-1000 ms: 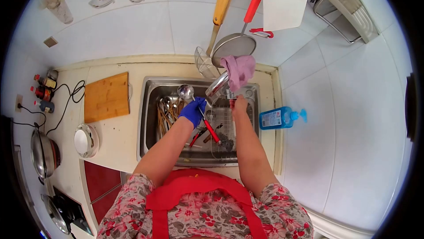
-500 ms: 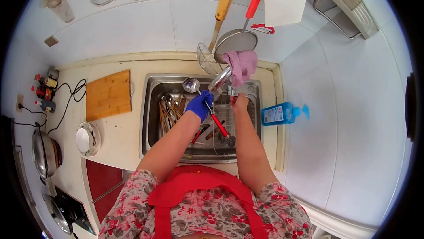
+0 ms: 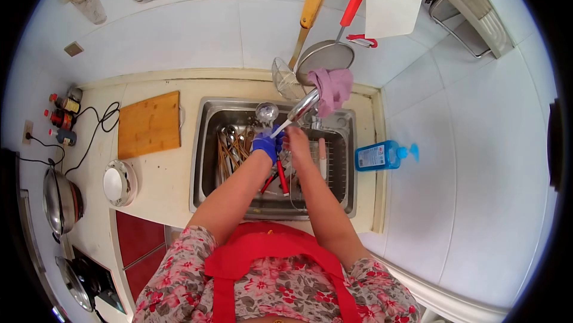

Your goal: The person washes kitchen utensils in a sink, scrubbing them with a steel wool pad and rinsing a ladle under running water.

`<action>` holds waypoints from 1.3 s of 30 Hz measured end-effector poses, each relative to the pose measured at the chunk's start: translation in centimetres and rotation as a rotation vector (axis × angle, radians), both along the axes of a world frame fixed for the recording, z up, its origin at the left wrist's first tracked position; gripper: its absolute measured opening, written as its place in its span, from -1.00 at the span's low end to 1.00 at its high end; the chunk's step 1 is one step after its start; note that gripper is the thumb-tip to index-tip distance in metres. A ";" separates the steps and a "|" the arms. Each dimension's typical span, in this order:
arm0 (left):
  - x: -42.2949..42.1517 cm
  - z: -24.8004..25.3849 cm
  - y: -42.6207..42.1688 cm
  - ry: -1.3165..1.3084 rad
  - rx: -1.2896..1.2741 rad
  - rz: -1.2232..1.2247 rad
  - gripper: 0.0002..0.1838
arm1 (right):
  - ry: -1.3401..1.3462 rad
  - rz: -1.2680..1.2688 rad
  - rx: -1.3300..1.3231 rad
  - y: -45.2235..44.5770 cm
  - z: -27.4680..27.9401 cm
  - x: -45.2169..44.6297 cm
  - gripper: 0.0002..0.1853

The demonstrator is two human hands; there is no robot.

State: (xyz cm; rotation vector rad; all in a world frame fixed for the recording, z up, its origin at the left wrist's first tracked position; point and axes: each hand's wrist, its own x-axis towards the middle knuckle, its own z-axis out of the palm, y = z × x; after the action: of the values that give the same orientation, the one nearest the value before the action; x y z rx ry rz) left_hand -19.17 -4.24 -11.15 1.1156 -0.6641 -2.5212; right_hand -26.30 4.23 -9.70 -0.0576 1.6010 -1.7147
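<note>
My left hand (image 3: 266,144), in a blue glove, is closed around the shaft of a metal ladle (image 3: 267,111). The ladle's round bowl points toward the wall and its red handle (image 3: 282,178) toward me, over the sink (image 3: 196,162). A stream of water (image 3: 281,128) from the tap (image 3: 303,105) falls onto the glove and the ladle. My bare right hand (image 3: 297,144) is just right of the glove, close to the shaft; its fingers are blurred, so I cannot tell whether they touch it. Spoons and chopsticks (image 3: 227,150) lie in the sink's left part.
A pink cloth (image 3: 332,89) hangs over the tap. The blue soap bottle (image 3: 378,156) is to the right of the sink. On the left counter are a cutting board (image 3: 149,125) and stacked bowls (image 3: 119,184). A strainer (image 3: 326,63) hangs on the wall behind.
Water now runs from the tap. My right hand has left the tap lever and moved left, beside the glove. The ladle has turned more upright in view, its handle swinging left.
</note>
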 end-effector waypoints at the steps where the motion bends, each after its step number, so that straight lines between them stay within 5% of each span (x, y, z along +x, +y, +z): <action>1: 0.6 0.1 0.1 -0.134 -0.106 -0.083 -0.86 | -0.006 0.004 0.003 -0.9 -0.5 1.3 -0.78; 3: 0.7 -2.9 0.0 -0.200 -0.325 -0.084 -0.86 | 0.373 0.085 -0.070 -3.0 -0.8 2.6 -0.79; 5: 0.4 -8.4 -0.1 -0.324 -0.761 -0.095 -0.84 | 0.253 0.098 -0.078 -3.7 0.6 2.7 -0.80; 7: 1.8 -6.5 0.4 -0.396 -0.987 -0.109 -0.82 | 0.121 0.103 -0.088 -3.8 2.7 3.0 -0.81; 9: 3.9 3.6 1.6 -0.493 -0.891 -0.251 -0.81 | 0.238 0.156 0.003 -3.7 4.5 3.0 -0.70; 13: 5.3 5.9 2.2 -0.529 -1.006 -0.281 -0.76 | -0.226 -0.009 -0.212 -4.1 4.4 3.6 -0.75; 15: 5.7 5.2 1.7 -0.563 -1.030 -0.344 -0.75 | -0.262 0.026 -0.220 -4.8 -0.9 4.0 -0.76; 17: 5.8 3.6 1.3 -0.768 -1.366 -0.434 -0.74 | -0.296 0.063 -0.226 -4.9 -3.0 4.3 -0.78; 19: 6.5 2.9 1.7 -0.703 -1.418 -0.407 -0.74 | 0.008 0.079 -0.171 -4.4 -2.4 4.4 -0.80; 21: 7.5 2.2 1.9 -0.640 -1.470 -0.389 -0.73 | -0.051 0.085 -0.220 -3.6 -0.4 4.3 -0.80; 23: 8.0 1.5 1.9 -0.475 -0.892 -0.363 -0.75 | -0.102 0.084 -0.269 -3.3 0.7 4.4 -0.81; 26: 8.1 -1.5 1.5 -0.496 -1.022 -0.371 -0.79 | -0.022 0.013 -0.224 -3.4 -1.3 5.7 -0.80; 28: 8.4 2.0 2.4 -0.563 -0.961 -0.423 -0.80 | 0.288 0.176 0.116 -4.0 -6.1 5.6 -0.76; 30: 9.1 5.0 2.9 -0.628 -0.851 -0.471 -0.83 | 0.277 0.180 0.112 -3.3 -3.2 5.6 -0.77; 32: 9.9 5.5 3.0 -0.673 -1.102 -0.583 -0.83 | 0.262 0.177 0.116 -2.4 -0.2 5.4 -0.79; 34: 10.4 2.6 3.1 -0.678 -1.271 -0.572 -0.82 | 1.022 0.417 0.119 -2.0 1.5 4.7 -0.80; 37: 10.5 2.0 3.5 -0.690 -1.442 -0.493 -0.81 | 1.300 0.541 0.394 -2.7 2.6 4.4 -0.80; 39: 10.5 2.7 3.4 -0.697 -1.436 -0.439 -0.81 | 1.228 0.613 0.461 -2.9 3.5 3.5 -0.78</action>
State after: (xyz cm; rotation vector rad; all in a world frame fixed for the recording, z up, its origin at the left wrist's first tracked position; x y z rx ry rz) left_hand -8.72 -0.87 -8.48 1.1557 -2.4751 -1.0467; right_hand -22.78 1.37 -6.24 -1.4238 2.3958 -0.7287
